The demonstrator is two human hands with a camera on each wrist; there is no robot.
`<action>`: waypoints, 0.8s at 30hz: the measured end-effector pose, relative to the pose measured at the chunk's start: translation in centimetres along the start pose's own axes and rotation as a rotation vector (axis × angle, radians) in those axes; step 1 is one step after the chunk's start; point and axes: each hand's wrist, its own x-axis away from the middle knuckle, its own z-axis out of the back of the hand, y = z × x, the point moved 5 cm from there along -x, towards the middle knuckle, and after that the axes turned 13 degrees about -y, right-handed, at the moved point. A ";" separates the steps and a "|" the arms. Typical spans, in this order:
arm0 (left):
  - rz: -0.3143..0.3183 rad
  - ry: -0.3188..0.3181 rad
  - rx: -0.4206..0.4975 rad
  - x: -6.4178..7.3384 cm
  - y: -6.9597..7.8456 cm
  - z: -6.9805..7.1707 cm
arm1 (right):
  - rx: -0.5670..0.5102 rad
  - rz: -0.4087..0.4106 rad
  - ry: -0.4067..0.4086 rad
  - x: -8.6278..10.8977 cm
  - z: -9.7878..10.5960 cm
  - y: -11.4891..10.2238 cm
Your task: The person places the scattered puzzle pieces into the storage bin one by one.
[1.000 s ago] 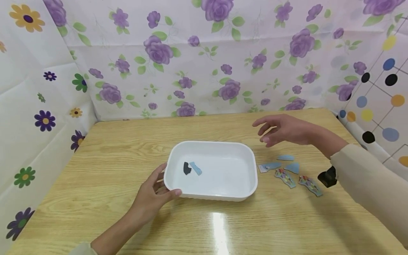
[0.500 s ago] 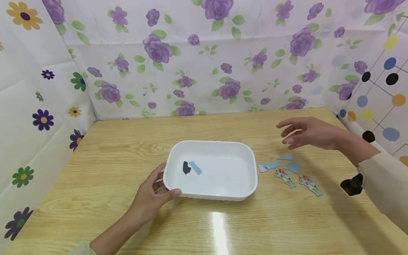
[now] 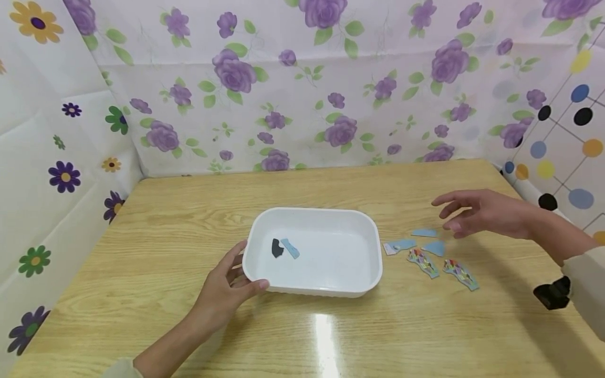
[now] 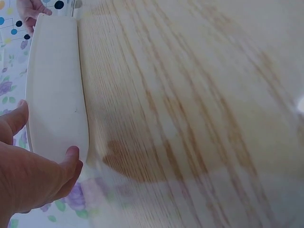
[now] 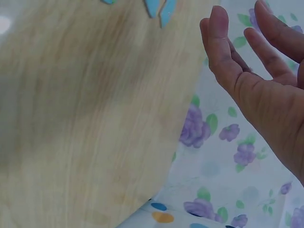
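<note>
A white plastic tray (image 3: 331,292) sits in the middle of the table, with a black puzzle piece (image 3: 277,248) and a light blue puzzle piece (image 3: 290,248) lying inside near its left end. My left hand (image 3: 228,294) grips the tray's left end, thumb at the front corner and fingers along the side; the left wrist view shows this hand (image 4: 42,175) against the tray wall. To the right of the tray lie plain blue pieces (image 3: 434,248) and two multicoloured pieces (image 3: 460,274). Above and behind them my right hand (image 3: 482,212) hovers, fingers loosely bent, holding nothing.
The wood-grain table (image 3: 189,220) meets a purple-flowered cloth (image 3: 293,94) at the back. Patterned cloths also hang on the left and right. A black object (image 3: 552,293) shows by the right sleeve.
My right hand has moved right and slightly toward me, from beside the tray to over the right of the pieces. The left hand, tray and pieces have stayed in place.
</note>
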 end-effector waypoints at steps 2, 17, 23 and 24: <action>-0.006 -0.001 -0.004 0.0 0.0 0.0 | 0.030 0.007 -0.015 0.4 -0.3 0.4; 0.012 0.009 -0.027 0.1 0.2 0.0 | -0.049 0.031 -0.104 1.7 -2.4 3.3; -0.002 0.002 -0.021 0.1 0.3 -0.1 | -0.054 0.012 -0.098 2.1 -2.5 3.9; -0.004 0.002 -0.021 0.1 0.3 -0.1 | -0.057 0.007 -0.102 2.1 -2.6 4.0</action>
